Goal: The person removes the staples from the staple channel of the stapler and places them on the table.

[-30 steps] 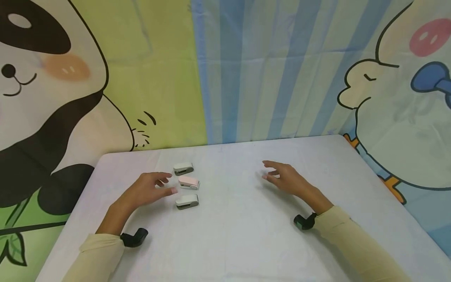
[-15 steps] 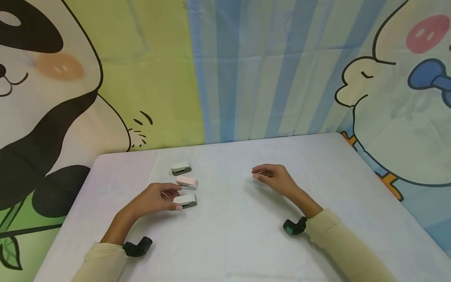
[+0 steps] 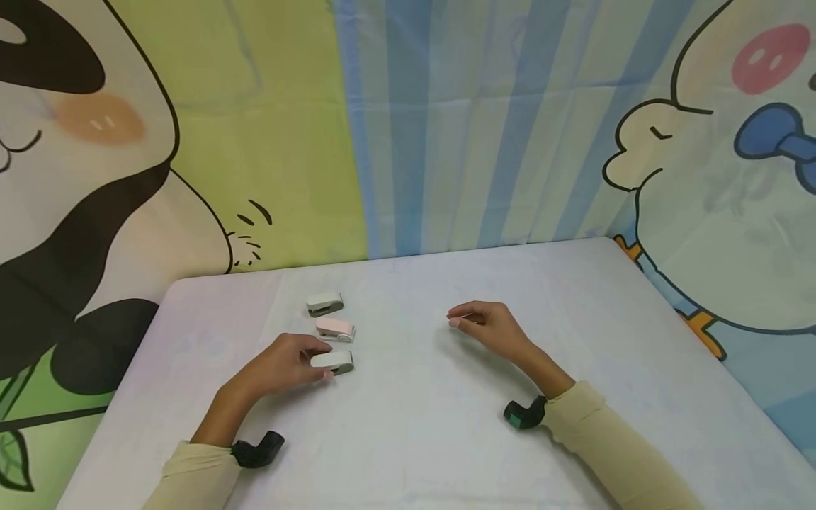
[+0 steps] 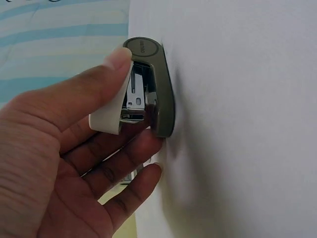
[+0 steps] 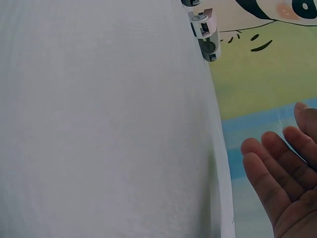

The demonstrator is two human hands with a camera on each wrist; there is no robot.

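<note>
Three small staplers lie in a column on the left half of the white table. My left hand (image 3: 283, 365) pinches the nearest one, a white-topped stapler (image 3: 333, 362) with a grey-green base, thumb on one side and fingers on the other. In the left wrist view this stapler (image 4: 166, 99) shows its metal staple channel between the white top and the base. Just beyond it sits a pink stapler (image 3: 334, 329), and farthest back another white and grey-green stapler (image 3: 325, 304). My right hand (image 3: 491, 328) hovers over the table's right half, fingers loosely bent, holding nothing.
The white-covered table (image 3: 408, 432) reaches back to a fabric backdrop (image 3: 446, 127) with stripes and cartoon animals. A black wrist camera (image 3: 258, 450) sits on the left wrist and another black camera (image 3: 525, 413) on the right.
My left hand has come nearer and to the right, from beside the pink stapler to the nearest white one, and its fingers have closed round it. My right hand has drifted slightly left.
</note>
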